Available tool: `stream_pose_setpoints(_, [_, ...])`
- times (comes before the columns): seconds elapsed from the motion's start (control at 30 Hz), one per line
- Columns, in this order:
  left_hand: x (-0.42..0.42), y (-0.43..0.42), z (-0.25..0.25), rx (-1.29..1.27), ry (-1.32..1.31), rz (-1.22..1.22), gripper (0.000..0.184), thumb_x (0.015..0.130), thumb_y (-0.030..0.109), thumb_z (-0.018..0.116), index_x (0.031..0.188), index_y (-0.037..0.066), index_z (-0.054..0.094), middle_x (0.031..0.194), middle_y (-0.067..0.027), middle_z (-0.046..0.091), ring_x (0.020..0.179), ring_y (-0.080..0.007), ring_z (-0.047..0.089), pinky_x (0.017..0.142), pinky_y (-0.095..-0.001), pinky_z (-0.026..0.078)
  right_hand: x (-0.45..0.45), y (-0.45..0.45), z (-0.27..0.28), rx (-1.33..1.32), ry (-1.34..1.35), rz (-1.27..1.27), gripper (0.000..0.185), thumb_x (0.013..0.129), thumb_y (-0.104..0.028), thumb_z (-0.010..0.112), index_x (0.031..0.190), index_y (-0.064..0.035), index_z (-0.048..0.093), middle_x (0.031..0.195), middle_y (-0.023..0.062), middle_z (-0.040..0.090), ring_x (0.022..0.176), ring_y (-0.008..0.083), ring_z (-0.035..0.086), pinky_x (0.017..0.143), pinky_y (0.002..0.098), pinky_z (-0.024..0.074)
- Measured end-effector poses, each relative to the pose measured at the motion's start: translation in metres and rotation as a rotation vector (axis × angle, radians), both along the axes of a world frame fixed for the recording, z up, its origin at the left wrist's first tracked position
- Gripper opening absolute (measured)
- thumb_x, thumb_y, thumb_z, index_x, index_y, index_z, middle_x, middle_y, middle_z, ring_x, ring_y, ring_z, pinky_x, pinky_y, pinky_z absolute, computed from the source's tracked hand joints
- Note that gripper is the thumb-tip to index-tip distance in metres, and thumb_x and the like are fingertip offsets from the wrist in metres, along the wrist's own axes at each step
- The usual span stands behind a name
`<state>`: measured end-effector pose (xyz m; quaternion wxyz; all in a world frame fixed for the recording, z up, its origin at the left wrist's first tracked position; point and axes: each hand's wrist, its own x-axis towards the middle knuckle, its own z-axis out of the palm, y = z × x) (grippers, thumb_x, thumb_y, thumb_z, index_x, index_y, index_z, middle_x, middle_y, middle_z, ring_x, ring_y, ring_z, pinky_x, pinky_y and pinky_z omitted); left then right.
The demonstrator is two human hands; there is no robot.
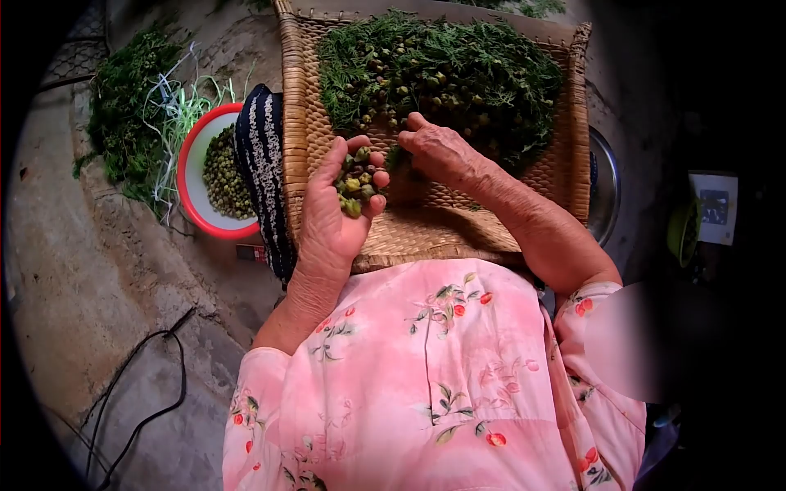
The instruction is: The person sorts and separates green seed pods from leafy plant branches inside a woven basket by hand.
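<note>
Your left hand [334,213], by near-left corner of rectangular woven wicker tray [450,233], cups small green-brown cones [357,182]. Your right hand [438,151], fingers curled, reaches mid-tray; its grip you cannot tell.

Floor [74,270]: grey-brown, stone or concrete, rough and uneven, cracked at left; a black cable [182,385] lies across it in a loose bend at lower left, and mesh [80,39] shows at upper left. Lighting uneven: left side moderately lit, right side in deep shadow, where a pale rectangular object [715,225] stands out near a green container [682,233].
</note>
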<state>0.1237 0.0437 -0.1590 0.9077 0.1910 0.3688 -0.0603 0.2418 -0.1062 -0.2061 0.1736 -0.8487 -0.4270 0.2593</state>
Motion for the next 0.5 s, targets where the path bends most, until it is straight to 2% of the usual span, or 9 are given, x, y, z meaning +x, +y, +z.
stream_pose_setpoints(0.07, [0.0, 0.0, 0.0, 0.0, 0.002, 0.005, 0.026, 0.09, 0.034, 0.054, 0.099, 0.01, 0.059, 0.082, -0.0041, 0.062, 0.067, -0.0147, 0.06, 0.047, -0.0236, 0.044, -0.001, 0.0, -0.001, 0.046, 0.016, -0.038, 0.012, 0.074, 0.0, 0.052, 0.085, -0.0002, 0.054, 0.094, 0.0185, 0.048, 0.085, 0.0374, 0.056, 0.071, 0.0427, 0.0461])
stream_pose_setpoints(0.3, [0.001, 0.0, -0.001, 0.009, 0.0, 0.005, 0.026, 0.091, 0.034, 0.053, 0.098, 0.01, 0.059, 0.082, -0.0038, 0.062, 0.067, -0.0143, 0.06, 0.047, -0.0234, 0.044, 0.005, -0.005, -0.006, 0.07, -0.001, -0.012, 0.012, 0.076, -0.003, 0.049, 0.084, 0.0, 0.057, 0.092, 0.0193, 0.051, 0.087, 0.0377, 0.055, 0.072, 0.0423, 0.0451])
stream_pose_setpoints(0.5, [0.001, 0.0, -0.001, 0.001, 0.004, 0.01, 0.026, 0.091, 0.034, 0.053, 0.097, 0.01, 0.06, 0.082, -0.0037, 0.062, 0.067, -0.0143, 0.06, 0.047, -0.0233, 0.044, 0.018, -0.005, 0.002, 0.118, 0.053, -0.086, 0.015, 0.072, 0.001, 0.056, 0.086, -0.002, 0.06, 0.092, 0.0174, 0.053, 0.088, 0.035, 0.056, 0.075, 0.0405, 0.0468])
